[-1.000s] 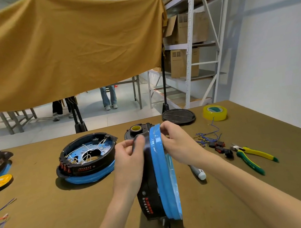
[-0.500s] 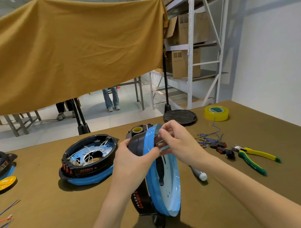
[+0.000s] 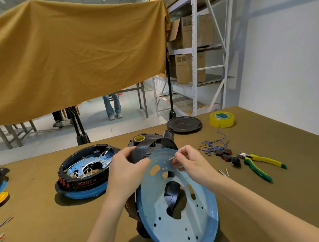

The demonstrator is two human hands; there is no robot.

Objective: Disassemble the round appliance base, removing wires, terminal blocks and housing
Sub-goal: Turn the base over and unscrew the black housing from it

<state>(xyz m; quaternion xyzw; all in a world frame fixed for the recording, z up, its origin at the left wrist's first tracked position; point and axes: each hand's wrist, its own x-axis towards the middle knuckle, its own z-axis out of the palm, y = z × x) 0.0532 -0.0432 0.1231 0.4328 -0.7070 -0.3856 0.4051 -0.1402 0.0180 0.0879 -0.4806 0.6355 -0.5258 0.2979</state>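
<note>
Round appliance base (image 3: 177,214) is standing on edge at the lower centre of the frame, its pale blue perforated plate facing the viewer and its black housing (image 3: 148,149) behind. Left hand (image 3: 128,174) is gripping the upper rim, fingers curled over the housing. Right hand (image 3: 191,163) is sitting against the plate's upper right, pinching a small metal pin (image 3: 172,157). To the right on the brown table (image 3: 48,233), loose wires (image 3: 214,146) and pliers (image 3: 258,162) are lying. Another base (image 3: 85,171) is sitting at left.
</note>
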